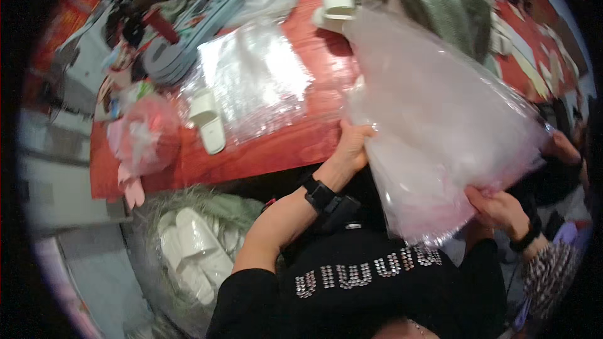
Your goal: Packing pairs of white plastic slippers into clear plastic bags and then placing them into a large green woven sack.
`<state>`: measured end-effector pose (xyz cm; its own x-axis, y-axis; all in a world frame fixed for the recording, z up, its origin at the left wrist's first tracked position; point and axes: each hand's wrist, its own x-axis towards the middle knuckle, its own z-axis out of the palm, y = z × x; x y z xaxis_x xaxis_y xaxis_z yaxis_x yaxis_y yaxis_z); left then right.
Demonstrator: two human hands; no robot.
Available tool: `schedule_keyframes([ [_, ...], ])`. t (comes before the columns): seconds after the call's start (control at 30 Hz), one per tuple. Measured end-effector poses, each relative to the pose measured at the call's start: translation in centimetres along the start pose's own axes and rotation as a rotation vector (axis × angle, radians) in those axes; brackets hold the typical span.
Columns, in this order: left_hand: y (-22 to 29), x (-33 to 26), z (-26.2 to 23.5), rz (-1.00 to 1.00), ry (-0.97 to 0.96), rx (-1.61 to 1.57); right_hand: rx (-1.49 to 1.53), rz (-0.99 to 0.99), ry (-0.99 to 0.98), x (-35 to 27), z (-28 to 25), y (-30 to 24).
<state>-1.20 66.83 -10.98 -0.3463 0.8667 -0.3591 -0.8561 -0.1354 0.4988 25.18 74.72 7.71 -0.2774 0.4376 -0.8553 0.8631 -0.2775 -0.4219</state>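
My left hand (355, 144) is closed on the left edge of a large stack of clear plastic bags (440, 107) with pinkish edges. The stack is raised over the front of the red table and slants down to the right. My right forearm (479, 233) passes behind the bags, which hide the hand. A co-worker's hand (502, 212), with a black wristband and patterned sleeve, pinches the bags' lower right edge. Another hand (563, 148) is near their right corner; whose it is I cannot tell.
On the red table (326, 81) lie more clear bags (251, 75), a cream slide sandal (207, 122), grey sandals (166, 59) and a pink bag (151, 135). A dark green sack (443, 12) stands behind. Wrapped white sandals (195, 248) fill a sack below left.
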Motion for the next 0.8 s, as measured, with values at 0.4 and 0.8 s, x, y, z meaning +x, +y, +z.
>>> schedule_keyframes([
  [0.4, 13.1, -4.3, 1.3, 0.449, 0.096, 0.317, -1.038, -0.858, -0.095, -0.1, 1.4, -3.5],
  [0.8, 28.5, 1.4, -12.0, 0.748, 0.421, 0.856, -1.481, 1.715, 3.272, 34.0, 12.8, -27.0],
])
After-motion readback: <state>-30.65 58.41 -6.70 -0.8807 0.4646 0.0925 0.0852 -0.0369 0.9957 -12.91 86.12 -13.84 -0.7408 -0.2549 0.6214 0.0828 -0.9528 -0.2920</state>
